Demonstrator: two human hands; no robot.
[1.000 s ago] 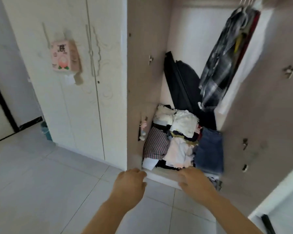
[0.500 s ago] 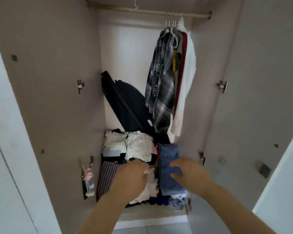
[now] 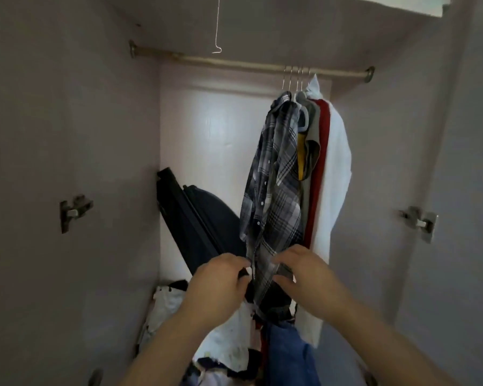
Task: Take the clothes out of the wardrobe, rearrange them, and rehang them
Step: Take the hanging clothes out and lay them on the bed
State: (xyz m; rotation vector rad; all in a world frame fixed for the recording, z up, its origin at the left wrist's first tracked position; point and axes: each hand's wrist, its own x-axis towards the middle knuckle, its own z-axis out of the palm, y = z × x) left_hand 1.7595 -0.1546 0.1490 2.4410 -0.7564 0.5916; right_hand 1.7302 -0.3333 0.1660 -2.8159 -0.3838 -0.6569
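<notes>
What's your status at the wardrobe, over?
Both busy: left hand, right hand pinching plaid shirt hem. Shirt hanging on rail, not yet off. Behind it a suitcase, clothes pile below; nothing blocking.

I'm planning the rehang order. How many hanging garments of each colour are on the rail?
Grey plaid shirt: 1
Grey garment: 1
Red garment: 1
White garment: 1
Total: 4, though the yellow patch may be a fifth.
</notes>
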